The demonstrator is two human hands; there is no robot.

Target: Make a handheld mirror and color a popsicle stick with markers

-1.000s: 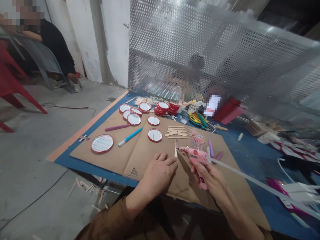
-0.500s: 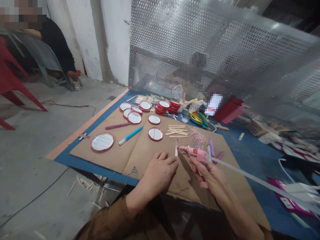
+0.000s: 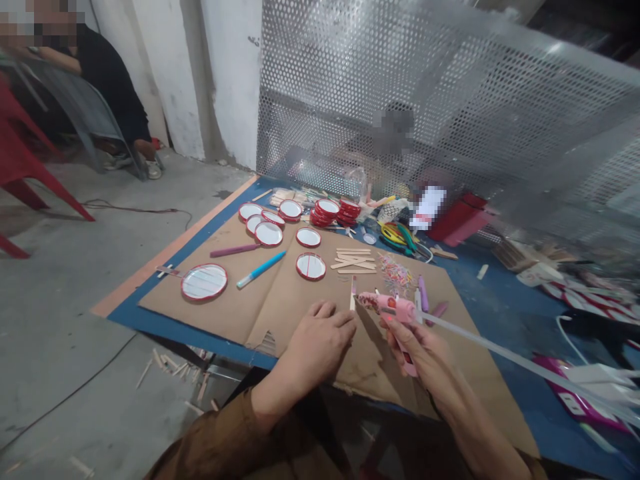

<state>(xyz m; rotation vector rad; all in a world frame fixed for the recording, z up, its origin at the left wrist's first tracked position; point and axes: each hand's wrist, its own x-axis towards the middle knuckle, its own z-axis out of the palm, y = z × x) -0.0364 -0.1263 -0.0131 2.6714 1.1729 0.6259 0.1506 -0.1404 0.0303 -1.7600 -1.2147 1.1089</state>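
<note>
My right hand (image 3: 413, 340) is wrapped round the handle of a pink glue gun (image 3: 395, 308), with a long clear glue stick trailing from its back. The nozzle touches or nearly touches a small upright wooden stick (image 3: 353, 297). Beside that stick, my left hand (image 3: 325, 333) rests on the cardboard (image 3: 270, 300), its fingertips closed at the stick's lower end. Several flat wooden sticks (image 3: 356, 261) lie beyond the hands, near a pile of small coloured pieces (image 3: 397, 272). A red-rimmed round disc (image 3: 311, 266) with a line across it lies further left.
More red-rimmed discs (image 3: 269, 233), a larger disc with a handle (image 3: 204, 282), a blue pen (image 3: 261, 269) and yellow-green pliers (image 3: 397, 239) lie on the table. A perforated metal panel (image 3: 320, 87) stands behind. A person (image 3: 113, 87) sits at the far left.
</note>
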